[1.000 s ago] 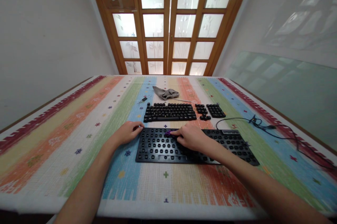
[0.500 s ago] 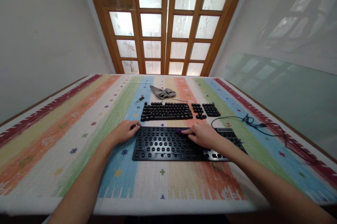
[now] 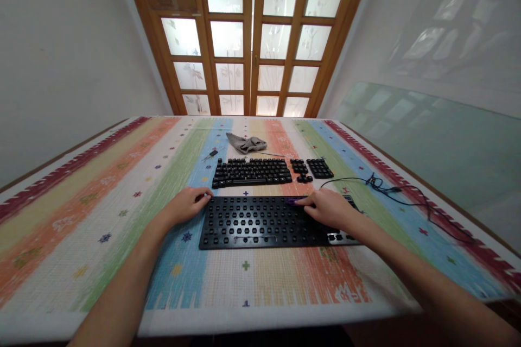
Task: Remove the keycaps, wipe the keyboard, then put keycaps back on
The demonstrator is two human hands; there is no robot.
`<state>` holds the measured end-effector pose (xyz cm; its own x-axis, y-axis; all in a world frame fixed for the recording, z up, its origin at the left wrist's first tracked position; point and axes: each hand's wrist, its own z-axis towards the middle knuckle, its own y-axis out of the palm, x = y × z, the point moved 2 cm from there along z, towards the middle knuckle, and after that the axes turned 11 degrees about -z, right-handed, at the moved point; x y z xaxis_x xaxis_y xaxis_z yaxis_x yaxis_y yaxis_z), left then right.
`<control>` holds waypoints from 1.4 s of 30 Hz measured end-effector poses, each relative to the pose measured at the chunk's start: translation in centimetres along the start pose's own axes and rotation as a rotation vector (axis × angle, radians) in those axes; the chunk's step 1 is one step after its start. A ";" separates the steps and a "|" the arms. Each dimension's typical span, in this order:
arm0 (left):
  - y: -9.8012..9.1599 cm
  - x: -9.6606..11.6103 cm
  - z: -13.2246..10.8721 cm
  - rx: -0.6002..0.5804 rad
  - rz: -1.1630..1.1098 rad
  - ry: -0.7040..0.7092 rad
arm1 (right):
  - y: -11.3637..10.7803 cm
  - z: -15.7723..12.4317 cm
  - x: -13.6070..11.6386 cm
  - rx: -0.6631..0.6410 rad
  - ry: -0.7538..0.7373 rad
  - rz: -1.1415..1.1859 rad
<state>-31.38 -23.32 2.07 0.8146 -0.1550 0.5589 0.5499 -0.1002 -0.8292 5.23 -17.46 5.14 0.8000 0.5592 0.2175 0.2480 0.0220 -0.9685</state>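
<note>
A black keyboard base (image 3: 244,222) with its keycaps off lies flat near me, bare switches showing in rows. At its far left corner, my left hand (image 3: 189,206) has thumb and fingers closed on the edge. My right hand (image 3: 331,208) is over the far right part of the base, fingers closed round a small purple thing (image 3: 291,202) whose kind I cannot make out. That purple thing touches, or is just above, the top rows of switches. My right hand and forearm hide part of the base's right end.
Behind the base lie the removed keycaps (image 3: 252,172), grouped in keyboard order, with number-pad keycaps (image 3: 319,168) at their right. Farther back are a crumpled grey cloth (image 3: 246,143) and a small black tool (image 3: 212,154). A black cable (image 3: 380,184) trails right over the striped tablecloth (image 3: 109,200).
My right hand has slid to the right along the far rows with the purple thing. My left hand stays at the corner. The whole view has shifted slightly.
</note>
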 end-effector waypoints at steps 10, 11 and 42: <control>0.0 0.0 0.0 0.006 0.002 0.001 | 1.2 -1.8 4.9 -0.033 0.129 0.013; -0.1 0.0 0.0 0.007 0.000 -0.002 | 1.4 -1.9 5.5 -0.030 0.143 0.016; 0.2 0.0 0.0 0.011 0.026 -0.015 | 1.8 -3.6 5.0 0.018 0.120 -0.191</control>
<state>-31.28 -23.30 1.93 0.8314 -0.1428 0.5370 0.5302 -0.0854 -0.8436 11.66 -17.55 4.94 0.7991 0.4405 0.4092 0.3923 0.1337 -0.9101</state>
